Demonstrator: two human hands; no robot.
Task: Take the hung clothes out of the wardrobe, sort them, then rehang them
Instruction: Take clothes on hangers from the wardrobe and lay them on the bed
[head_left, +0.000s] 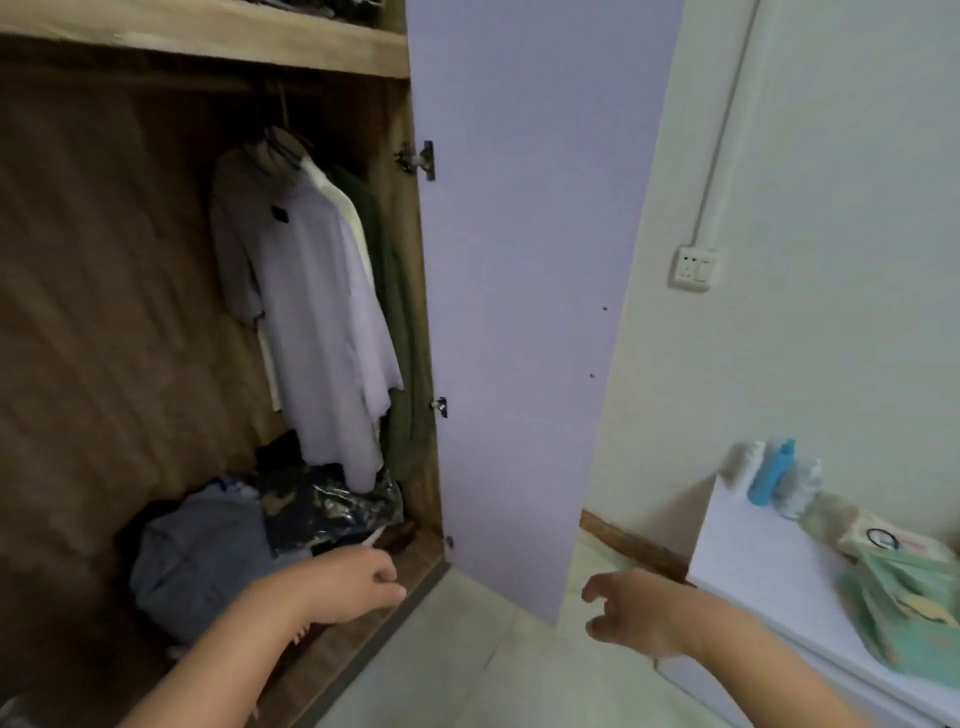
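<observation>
Several garments hang at the right end of the wardrobe rail: a pale lavender shirt (322, 332) in front, a grey top (234, 249) to its left, a cream one behind and a dark green one (405, 332) against the side wall. My left hand (353, 584) hovers low by the wardrobe's bottom edge, fingers loosely curled, holding nothing. My right hand (631, 610) hangs in front of the open lilac door (524, 260), fingers relaxed and empty. Both hands are well below the hung clothes.
A heap of grey-blue clothes (202, 556) and a shiny dark plastic bag (332, 506) lie on the wardrobe floor. A wooden shelf (208, 44) runs above the rail. At right a white table (769, 582) carries bottles (774, 473) and green packets. A wall socket (693, 267) is beyond.
</observation>
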